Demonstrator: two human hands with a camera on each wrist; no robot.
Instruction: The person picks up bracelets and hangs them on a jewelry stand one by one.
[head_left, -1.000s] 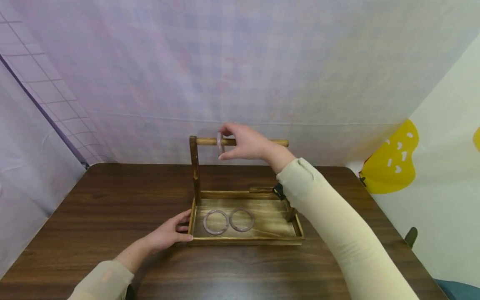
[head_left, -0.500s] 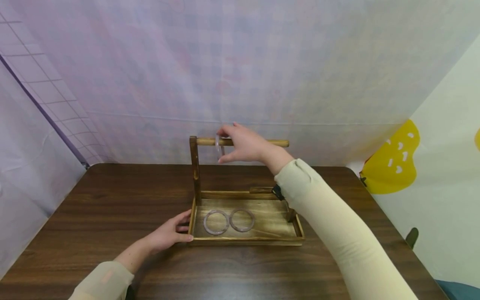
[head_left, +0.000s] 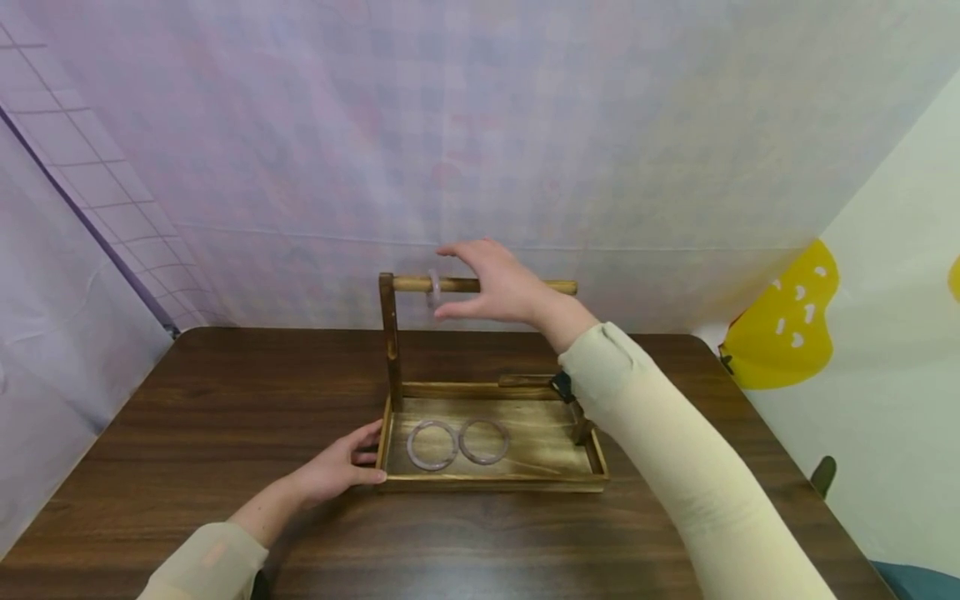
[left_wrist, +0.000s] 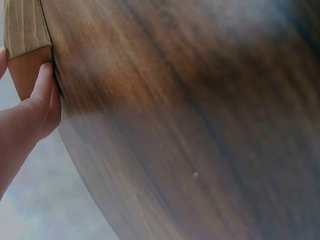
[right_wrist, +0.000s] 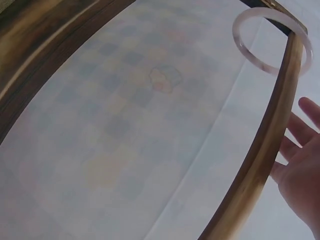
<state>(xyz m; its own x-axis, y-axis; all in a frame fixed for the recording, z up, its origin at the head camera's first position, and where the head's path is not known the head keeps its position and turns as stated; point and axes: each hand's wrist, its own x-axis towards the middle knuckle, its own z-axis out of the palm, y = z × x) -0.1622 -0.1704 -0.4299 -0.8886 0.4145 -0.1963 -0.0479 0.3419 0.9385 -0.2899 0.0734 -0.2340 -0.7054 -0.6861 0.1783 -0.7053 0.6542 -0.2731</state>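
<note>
A wooden rack (head_left: 388, 337) with a tray base (head_left: 551, 467) stands on the table, a horizontal bar (head_left: 458, 285) extending rightward from its upright. One pale translucent bangle (head_left: 435, 288) hangs on this bar, fairly near the upright; the right wrist view shows the bangle (right_wrist: 250, 59) looped around the wood. My right hand (head_left: 504, 282) is spread beside the bar, apart from the bangle, holding nothing. Two more bangles, a left one (head_left: 411, 455) and a right one (head_left: 505, 451), lie flat side by side in the tray. My left hand (head_left: 339, 467) holds the tray's left end, thumb at the front corner.
The dark wooden table (head_left: 225, 400) reaches back to a pale checked curtain (head_left: 480, 150). A shorter wooden piece (head_left: 521, 380) lies at the tray's back edge, partly behind the right sleeve (head_left: 675, 450). That sleeve also covers part of the tray's right side.
My right thumb and fingers have parted from the bangle, which now hangs on the bar slightly closer to the upright. My left hand and the two bangles in the tray have not moved.
</note>
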